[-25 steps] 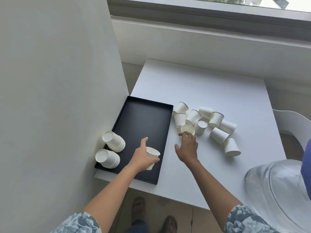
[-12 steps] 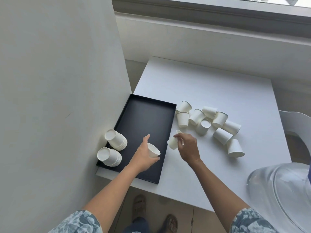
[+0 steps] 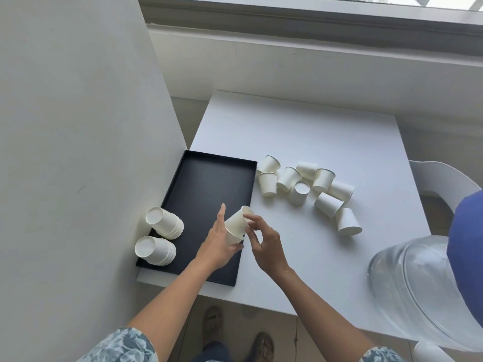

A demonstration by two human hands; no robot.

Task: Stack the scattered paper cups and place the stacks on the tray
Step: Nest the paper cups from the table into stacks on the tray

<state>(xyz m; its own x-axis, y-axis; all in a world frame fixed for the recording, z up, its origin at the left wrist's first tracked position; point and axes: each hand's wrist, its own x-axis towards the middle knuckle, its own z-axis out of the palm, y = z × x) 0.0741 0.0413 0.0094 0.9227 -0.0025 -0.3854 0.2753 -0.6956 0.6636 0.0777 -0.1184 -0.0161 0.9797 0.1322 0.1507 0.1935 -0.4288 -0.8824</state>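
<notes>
The left hand (image 3: pixel 218 244) grips a short nested stack of white paper cups (image 3: pixel 235 226) above the near right edge of the black rectangular tray (image 3: pixel 209 184); the right hand (image 3: pixel 264 242) pinches its upper cup. Two inverted white paper cup stacks (image 3: pixel 163 222) sit at the tray's left, against the wall. Nine loose white paper cups (image 3: pixel 308 189) remain on the white table (image 3: pixel 300 131); I judge the task about half done, with room on tray and table.

Bright daylight from window (image 3: pixel 339 11); soft shadows; wide-angle edge distortion.
</notes>
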